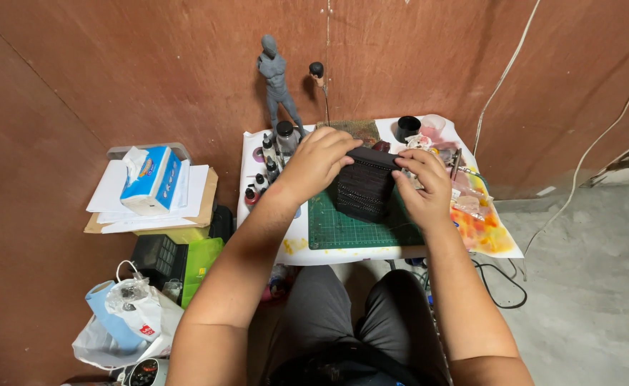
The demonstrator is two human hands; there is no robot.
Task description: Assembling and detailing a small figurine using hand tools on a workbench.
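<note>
Free room and obstacles on the counter [343, 254]. Both hands (left hand [314, 163], right hand [423, 187]) close on the black zippered pouch [363, 187], which stands on the green cutting mat [350, 232] and blocks its centre. The mat's near strip lies open. To the left, small paint bottles [261, 182] crowd the edge; behind them stands a grey figurine [277, 78]. To the right, a paint-stained sheet [482, 229] carries clutter. At the rear, a black cup [407, 127] stands against the brown wall [150, 71].

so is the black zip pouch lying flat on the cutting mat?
No. The black pouch stands upright on the green cutting mat, with the left hand and right hand gripping its top edge.
</note>
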